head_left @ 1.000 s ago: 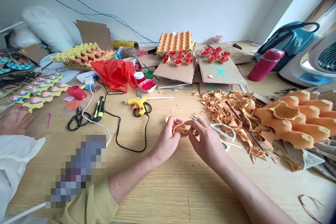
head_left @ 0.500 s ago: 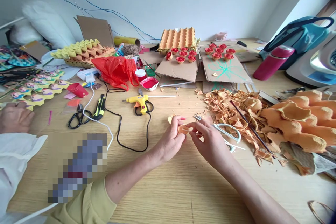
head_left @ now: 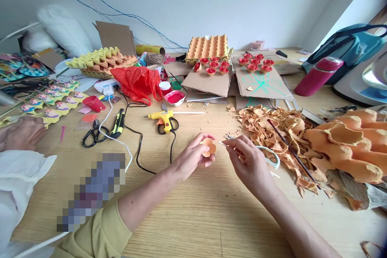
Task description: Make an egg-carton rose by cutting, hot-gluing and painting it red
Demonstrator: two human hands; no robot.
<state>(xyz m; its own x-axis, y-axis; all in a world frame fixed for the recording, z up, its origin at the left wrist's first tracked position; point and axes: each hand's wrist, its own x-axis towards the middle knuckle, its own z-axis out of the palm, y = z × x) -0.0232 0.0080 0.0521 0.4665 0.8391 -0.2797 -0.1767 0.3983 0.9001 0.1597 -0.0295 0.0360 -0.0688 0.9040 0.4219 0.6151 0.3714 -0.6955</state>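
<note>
Near the middle of the table, my left hand point(head_left: 193, 154) holds an orange flower-shaped cardboard piece point(head_left: 208, 147) between thumb and fingers, its rounded petals facing up. To its right, my right hand point(head_left: 248, 157) pinches a thin white stick point(head_left: 223, 143), whose tip points toward the flower piece with a small gap between them. Scissors with pale handles point(head_left: 273, 157) lie partly hidden behind my right hand. A yellow glue gun point(head_left: 164, 119) rests on the table beyond my left hand, over black-handled scissors.
Orange scraps point(head_left: 260, 123) and an egg-tray piece point(head_left: 347, 141) lie at right. Red flowers stand on cardboard point(head_left: 208, 82) behind. A red bag point(head_left: 137, 82), red paint dish point(head_left: 174, 97) and cutter point(head_left: 117, 123) sit left of centre. Another person's hand point(head_left: 26, 133) is at far left.
My hands have moved apart. The flower piece now shows its open petals in my left hand, and the white stick in my right hand has come away from it. The view has shifted slightly.
</note>
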